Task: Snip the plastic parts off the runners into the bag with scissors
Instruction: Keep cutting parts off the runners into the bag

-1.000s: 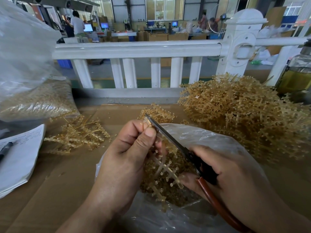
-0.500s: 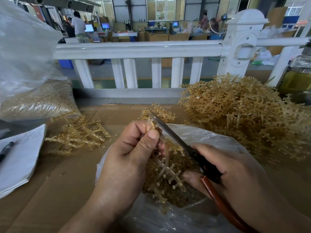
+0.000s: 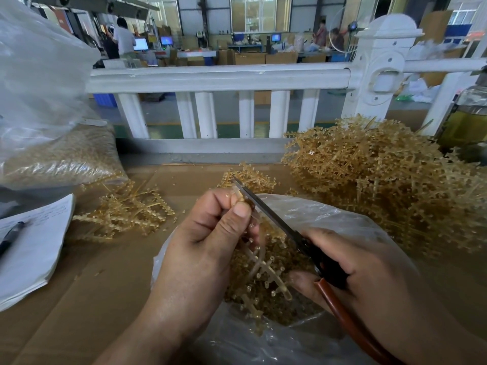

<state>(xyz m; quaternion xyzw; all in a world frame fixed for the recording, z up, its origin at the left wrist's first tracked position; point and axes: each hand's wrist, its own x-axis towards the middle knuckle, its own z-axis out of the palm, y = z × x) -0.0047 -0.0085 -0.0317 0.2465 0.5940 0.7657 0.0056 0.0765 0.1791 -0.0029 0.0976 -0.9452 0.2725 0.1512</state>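
Observation:
My left hand (image 3: 208, 243) pinches the top of an amber plastic runner (image 3: 263, 270), which hangs down over an open clear bag (image 3: 329, 219) holding several cut amber parts. My right hand (image 3: 363, 280) grips scissors (image 3: 266, 214) with a black pivot and red-brown handles. The blades look nearly closed, and their tip points up-left beside my left fingertips at the runner's top.
A big heap of uncut runners (image 3: 390, 185) lies at the right, a smaller heap of runners (image 3: 129, 209) at the left. A filled plastic bag (image 3: 52, 159) stands far left, above paper with a pen (image 3: 29, 243). A white railing (image 3: 224, 77) borders the cardboard-covered table. A bottle (image 3: 469, 114) stands far right.
The scissors and my right hand slid slightly to the right and up along the runner. My left hand kept its pinch and shifted a little with them.

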